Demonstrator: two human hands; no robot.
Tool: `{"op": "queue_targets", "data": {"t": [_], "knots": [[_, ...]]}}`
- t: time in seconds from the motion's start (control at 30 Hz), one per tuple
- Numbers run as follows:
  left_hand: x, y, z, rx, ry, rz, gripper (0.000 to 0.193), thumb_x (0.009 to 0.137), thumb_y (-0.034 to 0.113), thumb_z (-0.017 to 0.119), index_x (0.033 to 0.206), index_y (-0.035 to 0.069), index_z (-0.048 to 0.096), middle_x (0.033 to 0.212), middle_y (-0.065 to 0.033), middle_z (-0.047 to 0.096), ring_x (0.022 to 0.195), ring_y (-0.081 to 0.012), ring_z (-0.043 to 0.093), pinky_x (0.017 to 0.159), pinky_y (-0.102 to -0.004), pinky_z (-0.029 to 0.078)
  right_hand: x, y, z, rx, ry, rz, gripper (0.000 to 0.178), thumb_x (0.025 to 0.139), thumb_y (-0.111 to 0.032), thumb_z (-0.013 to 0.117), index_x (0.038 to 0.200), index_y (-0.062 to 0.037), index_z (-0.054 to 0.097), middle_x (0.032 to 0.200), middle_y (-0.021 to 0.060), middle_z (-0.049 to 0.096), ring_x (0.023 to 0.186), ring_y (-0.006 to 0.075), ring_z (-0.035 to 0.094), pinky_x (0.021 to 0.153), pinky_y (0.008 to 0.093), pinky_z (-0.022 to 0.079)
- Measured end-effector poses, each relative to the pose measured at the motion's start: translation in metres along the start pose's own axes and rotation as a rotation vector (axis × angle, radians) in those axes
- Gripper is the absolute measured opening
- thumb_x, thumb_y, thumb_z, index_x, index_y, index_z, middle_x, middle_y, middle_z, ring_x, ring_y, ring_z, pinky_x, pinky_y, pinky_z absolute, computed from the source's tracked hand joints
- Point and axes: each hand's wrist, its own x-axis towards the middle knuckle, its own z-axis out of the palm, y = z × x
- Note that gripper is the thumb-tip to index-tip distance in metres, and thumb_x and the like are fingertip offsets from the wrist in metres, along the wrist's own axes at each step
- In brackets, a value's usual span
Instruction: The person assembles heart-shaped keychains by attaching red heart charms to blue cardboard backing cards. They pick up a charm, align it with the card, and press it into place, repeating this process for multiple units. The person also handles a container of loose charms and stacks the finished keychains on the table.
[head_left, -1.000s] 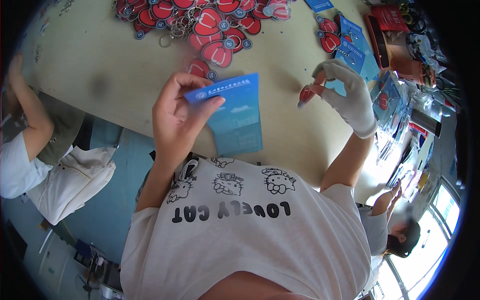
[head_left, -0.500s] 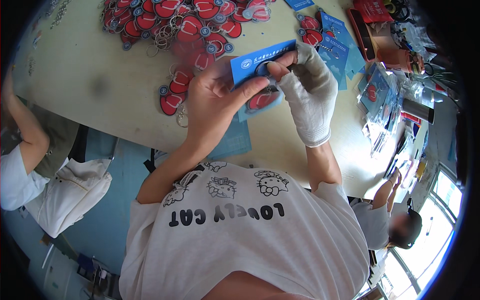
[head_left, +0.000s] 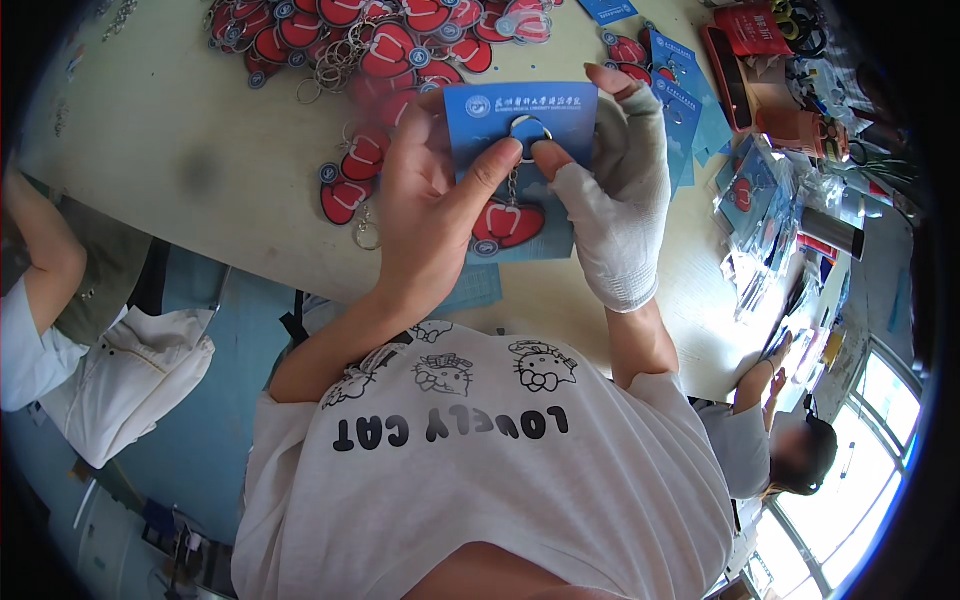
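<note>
Over the table's near edge, a blue backing card point(head_left: 482, 135) is held up facing me. A red keychain charm point(head_left: 510, 226) hangs down its front by a short chain from a metal key ring point(head_left: 531, 118). My bare left hand point(head_left: 435, 200) grips the card's left side, its thumb pressing by the ring's lower left. On the other side, my right hand point(head_left: 625, 215), in a white glove with bare fingertips, presses its thumb at the ring's lower right. The right index finger points up past the card; the other right fingers are partly hidden behind it.
A heap of red keychains point(head_left: 390, 50) lies beyond my hands, with a few more point(head_left: 345, 195) to the left. Blue cards point(head_left: 678, 105), a red case point(head_left: 726, 75) and plastic-wrapped pieces point(head_left: 750, 220) are at the right. Other people's arms point(head_left: 45, 240) show at both sides.
The blue card has turned from a tilt to face me squarely, so the ring, chain and red charm show fully. My right index finger has straightened upward away from the ring.
</note>
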Motion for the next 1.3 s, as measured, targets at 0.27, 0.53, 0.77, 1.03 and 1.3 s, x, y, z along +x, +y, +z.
{"op": "queue_targets", "data": {"t": [0.27, 0.53, 0.77, 1.03, 1.3], "knots": [[-0.012, 0.016, -0.043, 0.895, -0.099, 0.322, 0.034, 0.085, 0.007, 0.066, 0.116, 0.007, 0.054, 0.107, -0.0078, 0.054, 0.104, -0.0244, 0.052, 0.09, -0.0374, 0.04, 0.006, -0.004, -0.085, -0.397, 0.025, 0.138, 0.06, 0.08, 0.014, 0.051, 0.137, 0.0026, 0.037, 0.125, 0.0116, 0.051, 0.103, 0.0131, 0.055, 0.088, 0.0239, 0.046], [-0.013, 0.031, -0.096, 1.826, 0.228, 0.323, 0.045, 0.074, 0.041, 0.076, 0.099, 0.009, 0.058, 0.097, -0.0072, 0.055, 0.094, -0.028, 0.052, 0.081, -0.0418, 0.035, 0.045, 0.014, -0.097, -1.246, 0.053, -0.472, 0.04, 0.077, -0.01, 0.073, 0.115, -0.0059, 0.061, 0.112, 0.0112, 0.063, 0.105, 0.0283, 0.058, 0.092, 0.0382, 0.044], [-0.005, 0.036, -0.097, 1.363, 0.097, 0.194, 0.026, 0.078, 0.013, 0.074, 0.096, 0.007, 0.056, 0.09, -0.0063, 0.06, 0.088, -0.025, 0.056, 0.081, -0.038, 0.039, 0.049, 0.04, 0.026, -1.096, -0.432, -0.649, 0.023, 0.073, -0.017, 0.073, 0.094, -0.0094, 0.066, 0.098, 0.0058, 0.064, 0.088, 0.0262, 0.06, 0.077, 0.0379, 0.045], [-0.007, 0.04, -0.082, 1.326, -0.029, 0.636, 0.029, 0.072, -0.005, 0.064, 0.097, 0.007, 0.056, 0.095, -0.0066, 0.061, 0.091, -0.0275, 0.056, 0.081, -0.04, 0.04, 0.048, 0.027, 0.04, -0.571, -0.378, -0.041, 0.023, 0.078, -0.015, 0.07, 0.096, -0.0012, 0.067, 0.088, 0.0104, 0.066, 0.076, 0.0214, 0.064, 0.07, 0.0318, 0.051], [-0.022, 0.018, -0.054, 1.135, 0.033, 0.533, 0.04, 0.075, 0.008, 0.074, 0.11, 0.004, 0.055, 0.105, -0.0091, 0.058, 0.093, -0.0275, 0.056, 0.082, -0.0373, 0.042, 0.026, 0.017, -0.015, -0.421, -0.402, -0.019, 0.016, 0.084, -0.001, 0.063, 0.097, 0.0085, 0.065, 0.089, 0.0103, 0.068, 0.079, 0.0116, 0.064, 0.072, 0.025, 0.052]]}}
